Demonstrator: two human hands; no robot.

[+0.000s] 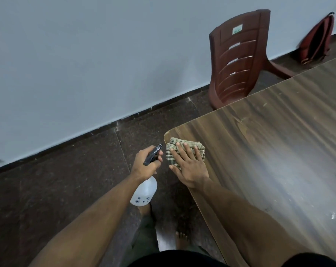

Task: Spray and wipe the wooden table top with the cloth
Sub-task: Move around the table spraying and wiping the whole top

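The wooden table top [269, 143] fills the right half of the view, its rounded corner near the centre. A folded checked cloth [190, 144] lies on that corner. My right hand [188, 166] presses flat on the cloth with straight, spread fingers. Just left of the table edge, over the floor, my left hand [146, 163] grips the black trigger head of a white spray bottle [144, 191], whose body hangs down below the hand. The nozzle points toward the cloth.
A dark red plastic chair [238, 58] stands beyond the table's far edge by the grey wall. A red-brown bag [317, 39] leans on the wall at top right. Dark stone floor [66, 180] spreads left of the table. My bare feet show below the bottle.
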